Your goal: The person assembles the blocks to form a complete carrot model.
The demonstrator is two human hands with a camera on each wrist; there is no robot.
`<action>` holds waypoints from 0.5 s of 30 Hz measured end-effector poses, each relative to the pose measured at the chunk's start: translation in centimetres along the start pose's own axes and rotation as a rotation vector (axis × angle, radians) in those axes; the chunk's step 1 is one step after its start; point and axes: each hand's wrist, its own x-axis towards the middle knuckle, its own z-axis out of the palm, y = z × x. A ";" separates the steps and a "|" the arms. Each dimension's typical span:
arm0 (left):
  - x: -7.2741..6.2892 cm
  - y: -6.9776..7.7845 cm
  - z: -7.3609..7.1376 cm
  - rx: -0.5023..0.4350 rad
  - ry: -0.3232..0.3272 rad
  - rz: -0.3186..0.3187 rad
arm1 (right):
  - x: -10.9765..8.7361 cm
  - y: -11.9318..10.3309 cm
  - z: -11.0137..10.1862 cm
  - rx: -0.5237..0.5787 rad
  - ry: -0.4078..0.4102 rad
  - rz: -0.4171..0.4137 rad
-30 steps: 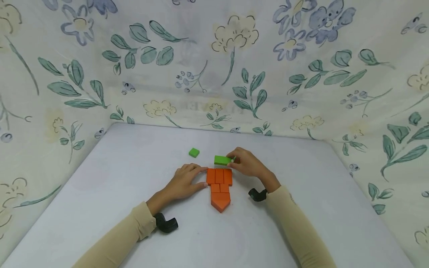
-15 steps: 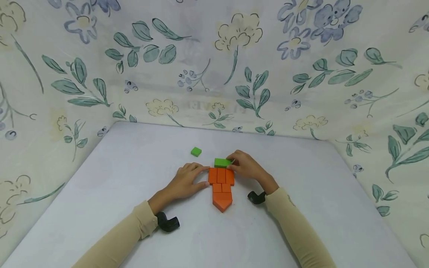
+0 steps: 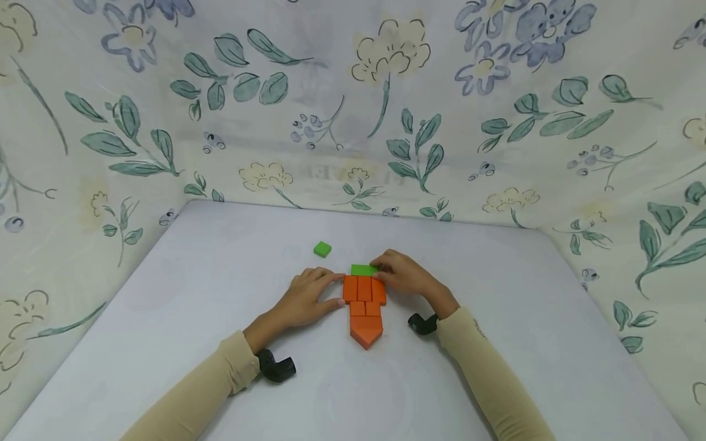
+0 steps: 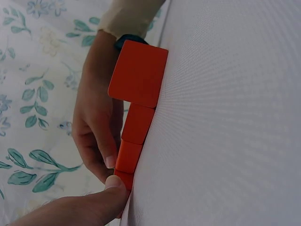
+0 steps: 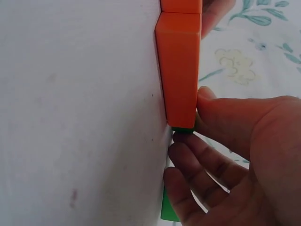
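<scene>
Several orange blocks point(image 3: 364, 289) lie together on the white table in an arrow-like shape, with a pointed orange block point(image 3: 366, 331) at the near end. My right hand point(image 3: 405, 272) pinches a rectangular green block point(image 3: 361, 270) by its right end, right along the far edge of the orange row. In the right wrist view, only a dark green strip shows beyond the orange end block point(image 5: 178, 70). My left hand point(image 3: 300, 299) holds the left orange block point(image 3: 350, 288) at its corners, index finger at the far one, thumb at the near one. In the left wrist view, the thumb point(image 4: 113, 183) touches orange.
A small green square block point(image 3: 322, 249) lies apart, beyond the left hand. Black wrist mounts point(image 3: 277, 367) stick out from both sleeves. Floral cloth point(image 3: 331, 122) rises behind and at both sides of the white table point(image 3: 231, 245).
My right hand has brought the green block nearer, from a gap beyond the orange row to right against its far edge. The left hand stays at the left orange block.
</scene>
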 end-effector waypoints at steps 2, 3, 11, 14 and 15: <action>0.1 -0.1 0.1 0.002 0.003 0.005 | 0.0 0.1 0.0 0.008 0.002 0.000; 0.1 -0.1 0.1 0.002 0.003 0.006 | 0.0 0.1 0.0 0.009 0.003 -0.002; 0.2 -0.1 0.3 -0.003 0.010 0.019 | -0.9 0.0 -0.7 0.019 -0.020 -0.025; 0.2 -0.2 0.2 0.001 0.003 0.023 | -1.8 0.0 -1.0 0.038 -0.044 -0.036; 0.2 -0.2 0.2 0.003 0.002 0.023 | -2.1 0.0 -1.1 0.036 -0.049 -0.044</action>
